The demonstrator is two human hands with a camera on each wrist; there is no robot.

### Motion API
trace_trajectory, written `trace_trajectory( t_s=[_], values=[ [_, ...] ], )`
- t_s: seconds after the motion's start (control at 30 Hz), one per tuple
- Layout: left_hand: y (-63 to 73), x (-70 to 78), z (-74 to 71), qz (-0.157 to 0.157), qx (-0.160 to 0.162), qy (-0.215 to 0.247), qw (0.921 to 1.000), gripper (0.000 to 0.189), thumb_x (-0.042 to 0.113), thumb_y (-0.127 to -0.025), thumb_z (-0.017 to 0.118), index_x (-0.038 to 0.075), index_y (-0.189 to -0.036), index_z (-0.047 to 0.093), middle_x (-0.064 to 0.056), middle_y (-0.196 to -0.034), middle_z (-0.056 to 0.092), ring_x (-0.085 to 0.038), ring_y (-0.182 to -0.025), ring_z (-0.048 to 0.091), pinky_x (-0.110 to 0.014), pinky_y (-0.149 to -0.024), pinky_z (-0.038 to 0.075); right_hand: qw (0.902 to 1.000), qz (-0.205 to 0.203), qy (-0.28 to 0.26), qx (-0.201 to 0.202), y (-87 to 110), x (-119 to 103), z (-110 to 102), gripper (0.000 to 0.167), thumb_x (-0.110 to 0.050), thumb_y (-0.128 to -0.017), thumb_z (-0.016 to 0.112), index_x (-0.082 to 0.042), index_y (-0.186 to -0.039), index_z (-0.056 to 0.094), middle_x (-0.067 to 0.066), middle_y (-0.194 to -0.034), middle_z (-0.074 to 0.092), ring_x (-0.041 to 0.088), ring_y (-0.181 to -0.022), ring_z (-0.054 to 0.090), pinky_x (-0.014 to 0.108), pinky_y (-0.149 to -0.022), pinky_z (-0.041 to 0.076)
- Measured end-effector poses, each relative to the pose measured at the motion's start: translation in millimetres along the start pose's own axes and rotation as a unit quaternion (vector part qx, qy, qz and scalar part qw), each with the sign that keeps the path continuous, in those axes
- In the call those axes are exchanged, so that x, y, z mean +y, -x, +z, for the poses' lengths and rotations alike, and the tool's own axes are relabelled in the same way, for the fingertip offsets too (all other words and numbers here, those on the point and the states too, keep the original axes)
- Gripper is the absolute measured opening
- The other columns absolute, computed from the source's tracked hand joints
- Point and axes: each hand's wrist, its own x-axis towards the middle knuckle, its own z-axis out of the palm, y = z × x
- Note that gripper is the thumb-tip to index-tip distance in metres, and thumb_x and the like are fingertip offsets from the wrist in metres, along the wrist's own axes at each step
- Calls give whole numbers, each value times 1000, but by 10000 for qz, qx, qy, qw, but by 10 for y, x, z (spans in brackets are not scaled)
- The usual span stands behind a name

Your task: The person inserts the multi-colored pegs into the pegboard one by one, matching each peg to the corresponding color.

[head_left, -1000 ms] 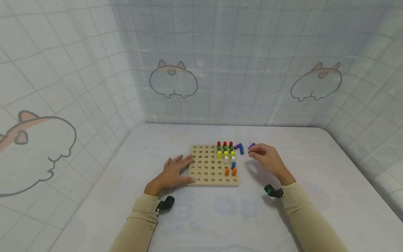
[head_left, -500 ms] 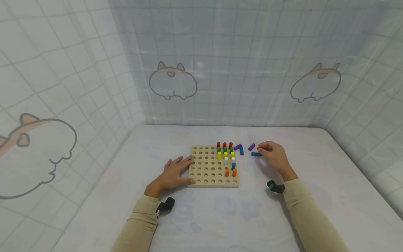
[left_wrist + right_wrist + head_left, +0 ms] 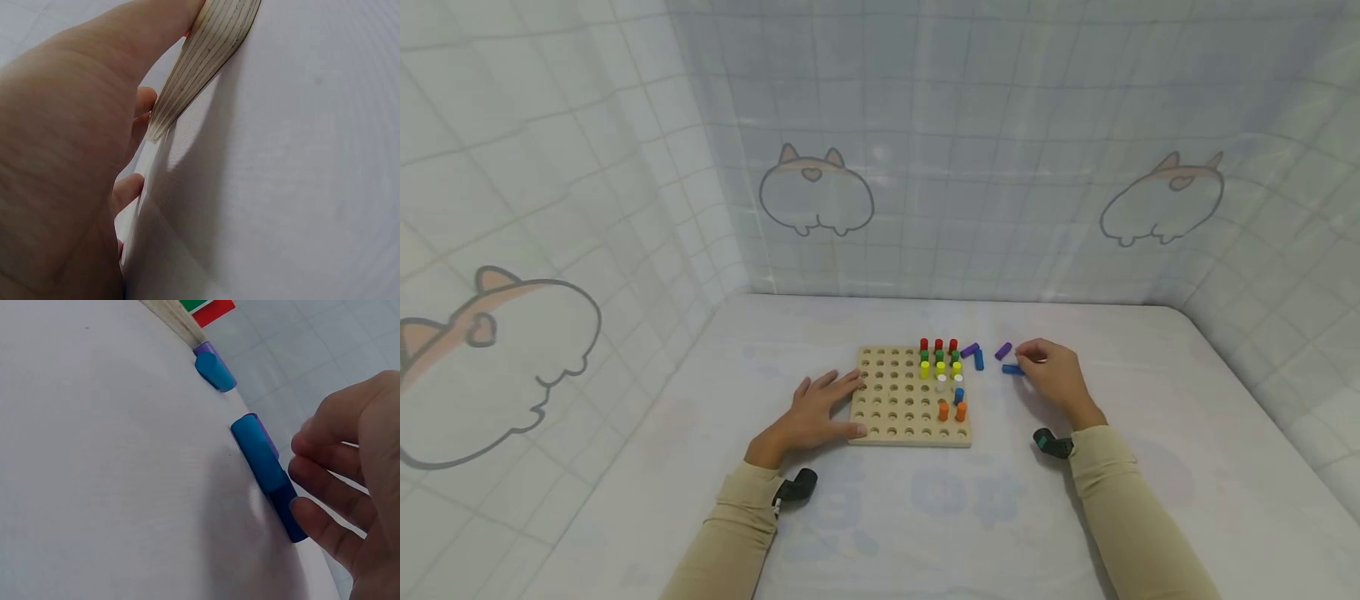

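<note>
A square wooden pegboard point(image 3: 891, 436) lies on the table with rows of red, green, yellow, white, blue and orange pegs along its right side. My left hand point(image 3: 816, 414) rests spread against its left edge, the thumb near the front corner. My right hand point(image 3: 1056, 379) hovers right of the board, fingers loosely bent, its fingertips beside one end of a loose blue peg point(image 3: 259, 453). No peg shows between those fingers. A purple peg point(image 3: 1003, 351) lies just behind that blue one. Closer to the board, another blue peg point(image 3: 979, 360) lies next to a second purple peg point(image 3: 970, 350).
White cloth covers the table point(image 3: 917, 517). A tiled-pattern sheet point(image 3: 970, 242) with cartoon drawings forms the walls at the back and sides. Each wrist carries a small black camera, seen by the right sleeve point(image 3: 1112, 475) and the left sleeve point(image 3: 730, 508).
My right hand has shifted a little to the right, away from the board, so the blue peg beneath it now shows. My left hand stays where it was on the board.
</note>
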Motion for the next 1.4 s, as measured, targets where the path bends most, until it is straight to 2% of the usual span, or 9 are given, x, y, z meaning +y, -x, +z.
trace_trajectory(
  t_s=[0.37,0.6,0.93,1.07,1.23,1.4],
  values=[
    [3,6,-5,-17,-10,-84,10000,90,68,-84,66,22,-156,39,7,-164,24,-34,-151,16,-67,-115,0,9967,-312,688,-305,25,-29,60,14,-5,-93,67,-1,-105,74,14,-101,72,30,-94,64,48,-85,54],
    [10,17,-12,-12,6,-65,10000,89,67,-84,67,21,-156,40,6,-164,26,-35,-151,16,-68,-114,0,9942,-433,883,-437,41,4,76,15,-4,-92,67,-3,-105,75,15,-108,72,32,-102,64,52,-91,51],
    [4,6,-6,-39,-33,-111,9999,90,66,-85,67,21,-157,38,7,-164,25,-34,-151,15,-67,-114,0,9912,-251,1112,-672,56,-16,90,21,-7,-92,67,-2,-111,73,17,-115,70,35,-109,63,54,-98,49],
    [-1,0,7,-49,-27,-138,9999,89,67,-85,66,22,-157,39,7,-164,25,-34,-151,16,-67,-114,0,9929,-144,958,-684,54,-10,95,19,-8,-93,66,-3,-111,71,15,-112,70,32,-104,64,51,-94,52],
    [-5,-5,17,-52,2,-115,9999,89,67,-84,66,22,-156,39,7,-164,26,-34,-151,16,-67,-114,0,9974,73,386,-606,50,-26,76,18,-12,-97,65,-4,-112,71,13,-111,70,30,-105,64,49,-92,52],
    [-5,-10,22,-46,13,-93,9999,89,67,-84,66,22,-156,39,7,-164,25,-34,-151,16,-68,-114,-1,9960,455,-194,-745,36,-81,56,24,-18,-99,63,-6,-119,68,14,-117,68,30,-105,63,46,-91,53]
  ],
)
